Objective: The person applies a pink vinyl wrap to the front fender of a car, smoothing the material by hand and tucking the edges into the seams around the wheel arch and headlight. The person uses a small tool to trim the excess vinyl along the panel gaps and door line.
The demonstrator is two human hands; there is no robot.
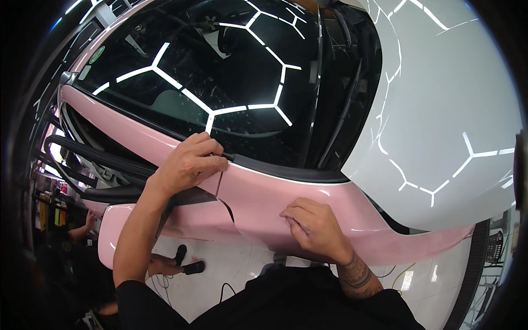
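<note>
My left hand [193,163] is closed, its fingertips pressed together at the lower corner of a car's windshield [247,82]. The fingertips meet the end of a black trim strip [286,171] along the glass; whatever they pinch is too small to make out. Under that hand runs the seam between the pink windshield pillar [121,121] and the glossy pink fender [264,192]. Above the fender, to the right, my right hand [316,225] is curled, thumb against the fingers. Anything inside its grip is hidden. A tattoo rings the right forearm.
The pale grey hood [440,137] spans the right side. At left, the car door stands open with its black seal [104,157] and pink mirror [115,228]. Another person's hand [88,220] is beyond the mirror. Cables [162,283] lie on the white tiled floor [236,258].
</note>
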